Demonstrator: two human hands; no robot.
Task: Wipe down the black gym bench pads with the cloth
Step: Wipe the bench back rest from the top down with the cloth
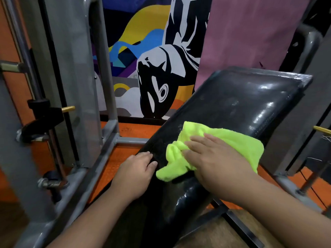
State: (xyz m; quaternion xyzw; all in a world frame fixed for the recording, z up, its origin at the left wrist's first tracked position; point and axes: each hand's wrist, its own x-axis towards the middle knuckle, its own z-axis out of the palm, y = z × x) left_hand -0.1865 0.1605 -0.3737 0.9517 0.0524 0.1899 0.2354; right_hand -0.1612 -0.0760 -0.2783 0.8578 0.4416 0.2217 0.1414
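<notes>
Black bench pad (238,104) fills the centre-right, tilted, glossy w/ light glare on its upper end; everything below is placed relative to it. Behind the pad's top edge: painted wall mural (152,56), yellow/blue shapes plus a black-and-white figure, and a pink panel (250,33) to the mural's right. Left of the pad stands a grey steel machine frame (71,72), uprights and a low crossbar running toward the pad's lower edge. Under and around the pad, orange floor (125,154).

Lime-green cloth (223,142) lies bunched on the pad's middle-lower surface, one end folded toward the pad's left edge. Right hand (211,158) is flat on top of the cloth, fingers spread and pressing it to the pad. Left hand (136,172) rests on the pad's left edge just beside the cloth, fingers together and curled over the rim, not touching the cloth as far as I can tell. Small brass-coloured pin (69,109) on the frame, well left of the pad; blurry, prob. a selector pin.
</notes>
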